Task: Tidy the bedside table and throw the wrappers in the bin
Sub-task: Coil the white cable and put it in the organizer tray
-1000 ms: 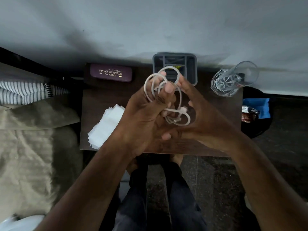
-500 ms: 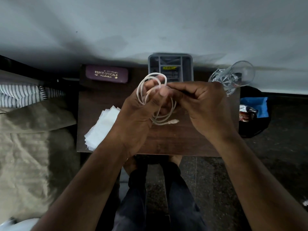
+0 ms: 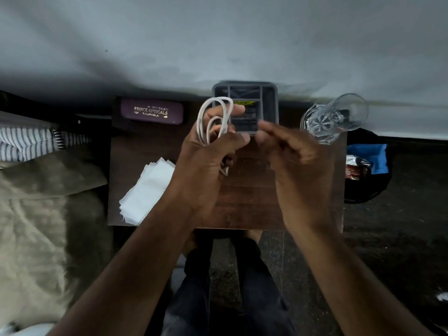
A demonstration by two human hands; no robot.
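**Left hand held the coiled cable over the table**

Both hands hovered above the middle of the bedside table (image 3: 244, 204). Fingers of the left hand (image 3: 208, 151) were curled round a coiled white cable (image 3: 213, 117), its loops standing up past the knuckles and one end hanging below the palm. Close beside it, the right hand (image 3: 298, 163) was motion-blurred, fingers loosely bent toward the left hand and gripping nothing visible.

At the table's back edge, a grey divided organiser (image 3: 266, 103) stood just beyond the fingertips. A purple spectacle case (image 3: 151, 112) lay in the back left corner, and a clear glass (image 3: 334, 117) stood in the back right corner. A stack of white tissues (image 3: 145, 195) overhung the front left edge. Off the right edge, on the floor, a black bin (image 3: 378, 187) held a wrapper (image 3: 356, 168) and something blue.
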